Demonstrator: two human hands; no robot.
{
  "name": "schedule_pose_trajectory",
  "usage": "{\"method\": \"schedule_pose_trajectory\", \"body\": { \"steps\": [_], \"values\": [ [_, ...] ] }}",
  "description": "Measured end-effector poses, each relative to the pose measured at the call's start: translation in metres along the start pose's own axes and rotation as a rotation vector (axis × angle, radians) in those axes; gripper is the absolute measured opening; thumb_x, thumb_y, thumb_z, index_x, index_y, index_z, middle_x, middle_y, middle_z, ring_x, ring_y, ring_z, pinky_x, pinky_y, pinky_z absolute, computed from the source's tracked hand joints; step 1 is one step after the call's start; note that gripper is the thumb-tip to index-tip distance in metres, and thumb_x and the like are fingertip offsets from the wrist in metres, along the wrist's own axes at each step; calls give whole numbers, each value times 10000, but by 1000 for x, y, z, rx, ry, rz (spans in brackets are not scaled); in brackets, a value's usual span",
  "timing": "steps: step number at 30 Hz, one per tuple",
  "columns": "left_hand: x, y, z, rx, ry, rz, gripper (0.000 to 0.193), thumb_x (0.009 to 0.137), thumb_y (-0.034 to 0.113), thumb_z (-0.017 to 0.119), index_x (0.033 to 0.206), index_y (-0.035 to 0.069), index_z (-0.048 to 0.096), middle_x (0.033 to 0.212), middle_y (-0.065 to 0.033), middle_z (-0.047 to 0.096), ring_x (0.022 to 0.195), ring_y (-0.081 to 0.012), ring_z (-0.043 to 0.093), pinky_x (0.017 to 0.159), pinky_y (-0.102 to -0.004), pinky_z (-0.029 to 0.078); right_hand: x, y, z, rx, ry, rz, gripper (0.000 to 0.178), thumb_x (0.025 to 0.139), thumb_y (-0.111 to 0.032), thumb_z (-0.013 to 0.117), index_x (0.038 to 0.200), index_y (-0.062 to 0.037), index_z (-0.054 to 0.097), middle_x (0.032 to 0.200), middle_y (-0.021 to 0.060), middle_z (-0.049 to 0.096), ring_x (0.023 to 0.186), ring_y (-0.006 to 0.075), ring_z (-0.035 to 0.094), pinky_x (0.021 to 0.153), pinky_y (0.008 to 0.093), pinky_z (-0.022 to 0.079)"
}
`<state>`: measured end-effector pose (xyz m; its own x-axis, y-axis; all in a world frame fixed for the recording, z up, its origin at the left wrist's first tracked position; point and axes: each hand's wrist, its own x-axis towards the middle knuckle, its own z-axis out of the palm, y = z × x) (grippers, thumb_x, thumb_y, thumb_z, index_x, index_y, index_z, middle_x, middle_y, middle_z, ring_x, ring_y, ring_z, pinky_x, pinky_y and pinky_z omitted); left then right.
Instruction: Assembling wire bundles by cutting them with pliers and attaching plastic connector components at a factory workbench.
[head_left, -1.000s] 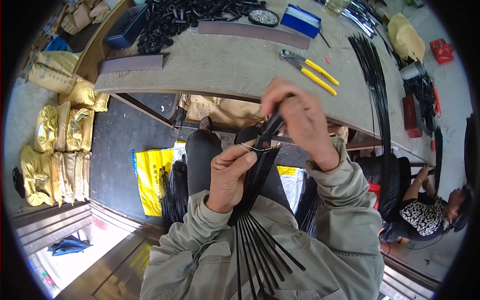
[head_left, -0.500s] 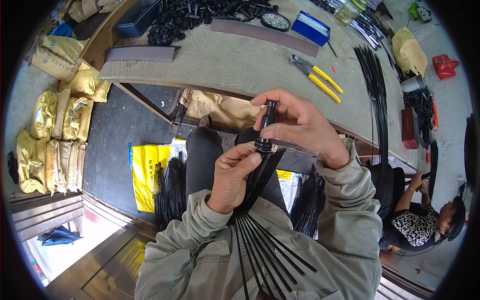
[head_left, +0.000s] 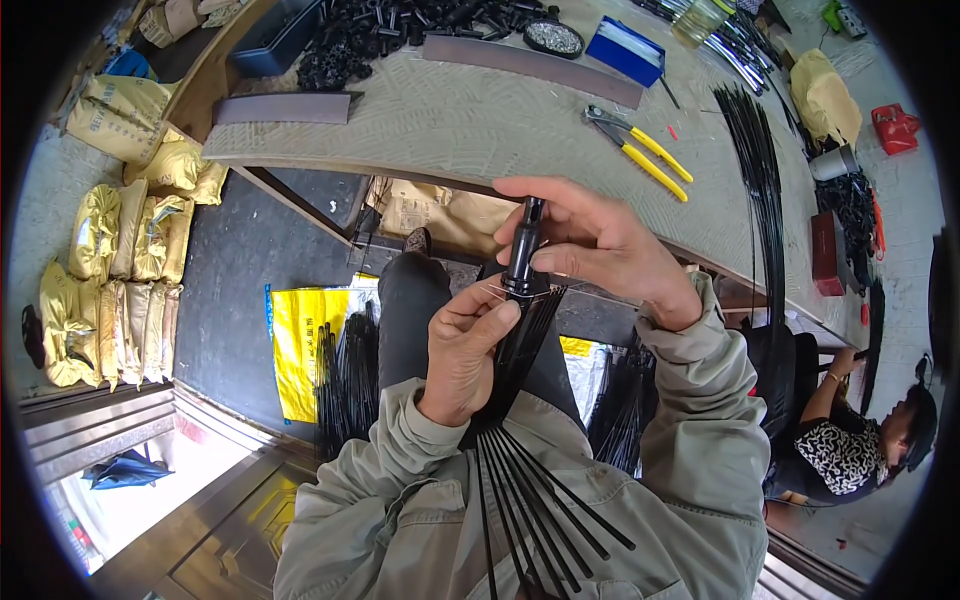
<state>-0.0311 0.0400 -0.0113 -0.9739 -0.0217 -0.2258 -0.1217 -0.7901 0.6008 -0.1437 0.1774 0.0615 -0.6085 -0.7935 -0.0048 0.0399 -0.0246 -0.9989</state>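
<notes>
Over my lap stands what looks like an umbrella frame, a bundle of thin black ribs that fan out toward my belly. My left hand is closed round it just below a ringed hub, with the thumb pressed on the side. Fine wire strands show at the hub. Above it rises a short, stepped black tube, nearly upright. My right hand curls about this tube from the right. Its thumb rests on the tube's side, its fingers pass behind, and the index finger reaches over near the top.
Beyond my knees stands a workbench. On it lie yellow-handled cutters, black ribs, a blue box and a pile of black parts. Sacks are stacked at left. Another person sits at right.
The black tube's upper end has shifted slightly left, and the fingers of my right hand have moved a little with it. My left hand keeps its grip on the frame.
</notes>
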Motion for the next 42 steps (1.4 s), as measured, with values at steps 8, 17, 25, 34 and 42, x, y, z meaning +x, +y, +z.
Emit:
{"method": "schedule_pose_trajectory", "body": {
  "steps": [8,17,25,34,42],
  "values": [
    [1,2,-1,-38,-6,13,323,825,31,560,1136,-40,509,1014,-87,601,914,-136,579,814,-256,473,-1,-10,11,-340,97,20,520,788,12,571,1270,-16,378,1007,96,539,913,162,564,794,279,458],
    [2,4,6,-57,90,29,323,802,-14,590,1118,-28,528,930,-35,590,822,-65,552,779,-193,460,6,-17,24,-718,211,-63,493,766,22,590,1227,-23,422,1000,110,566,813,158,586,689,287,489],
    [-1,3,1,-69,66,68,307,809,-6,587,1109,-35,531,945,-41,591,843,-72,552,787,-196,453,10,-8,16,-597,82,-129,548,740,0,632,1245,-39,426,997,105,575,801,156,582,703,272,485],
    [-4,1,-7,6,47,146,275,833,38,576,1091,-51,541,988,-66,594,888,-90,549,812,-210,432,-8,22,40,-460,431,-187,751,671,-32,717,1312,-37,325,1043,86,512,885,148,534,819,275,434],
    [-12,5,-6,139,72,261,285,867,123,534,1108,-29,521,1059,-110,581,968,-178,548,888,-309,414,-12,83,101,364,844,-228,620,698,-46,716,1204,-15,359,1061,70,497,878,140,517,822,255,412]
  ]
}}
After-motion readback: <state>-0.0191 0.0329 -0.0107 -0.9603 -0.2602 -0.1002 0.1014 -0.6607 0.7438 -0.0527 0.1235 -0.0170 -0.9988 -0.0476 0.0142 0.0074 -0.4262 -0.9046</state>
